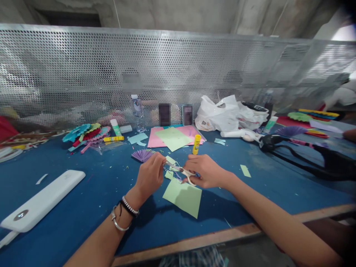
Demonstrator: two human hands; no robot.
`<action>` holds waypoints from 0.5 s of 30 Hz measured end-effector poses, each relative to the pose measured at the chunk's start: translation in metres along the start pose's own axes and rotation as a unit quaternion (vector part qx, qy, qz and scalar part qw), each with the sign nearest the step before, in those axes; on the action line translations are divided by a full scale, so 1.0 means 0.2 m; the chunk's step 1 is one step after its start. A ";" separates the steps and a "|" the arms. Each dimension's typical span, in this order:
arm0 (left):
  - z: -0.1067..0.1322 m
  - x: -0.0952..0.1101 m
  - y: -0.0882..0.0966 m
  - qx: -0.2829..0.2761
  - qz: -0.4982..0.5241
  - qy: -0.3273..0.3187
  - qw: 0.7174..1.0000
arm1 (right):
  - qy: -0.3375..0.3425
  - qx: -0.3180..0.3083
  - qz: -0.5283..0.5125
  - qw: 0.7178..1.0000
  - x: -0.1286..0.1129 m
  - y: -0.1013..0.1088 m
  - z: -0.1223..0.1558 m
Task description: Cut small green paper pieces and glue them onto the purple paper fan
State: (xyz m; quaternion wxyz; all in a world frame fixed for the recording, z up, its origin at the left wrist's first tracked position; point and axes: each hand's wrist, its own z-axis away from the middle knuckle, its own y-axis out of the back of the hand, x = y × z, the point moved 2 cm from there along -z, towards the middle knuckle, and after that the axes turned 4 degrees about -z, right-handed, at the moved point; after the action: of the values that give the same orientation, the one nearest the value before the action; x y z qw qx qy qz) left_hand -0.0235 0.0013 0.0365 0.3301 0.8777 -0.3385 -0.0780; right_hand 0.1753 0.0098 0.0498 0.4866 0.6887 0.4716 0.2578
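My right hand is closed on white-handled scissors, fingers in the loops, the blades pointing left. Their tips reach the fingertips of my left hand, which is pinched closed. Whatever it pinches is too small or hidden to name. Just behind my left hand lies a purple pleated paper fan, partly covered by it. Below the scissors a light green paper square rests on the blue table, with small green scraps between my hands. A yellow glue stick stands upright behind my right hand.
Pink and green paper sheets lie farther back, before two phones propped on a perforated metal screen. Coloured paper pieces and a water bottle are left; white plastic bags and a black strap right. A long white device lies front left.
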 end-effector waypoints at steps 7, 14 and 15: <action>0.00 0.00 0.00 0.003 0.007 0.005 1.000 | 0.004 0.003 0.016 1.000 -0.01 0.00 0.00; 0.00 0.00 0.00 0.001 0.011 0.010 1.000 | -0.002 -0.004 0.032 0.999 -0.01 0.01 0.00; 0.00 0.01 0.00 0.002 0.014 0.012 1.000 | -0.003 -0.003 0.035 0.999 -0.01 0.01 0.00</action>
State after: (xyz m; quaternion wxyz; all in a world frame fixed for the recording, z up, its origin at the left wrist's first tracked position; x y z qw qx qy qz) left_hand -0.0220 0.0009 0.0370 0.3338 0.8743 -0.3468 -0.0622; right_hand 0.1754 0.0077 0.0528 0.4807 0.7039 0.4454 0.2742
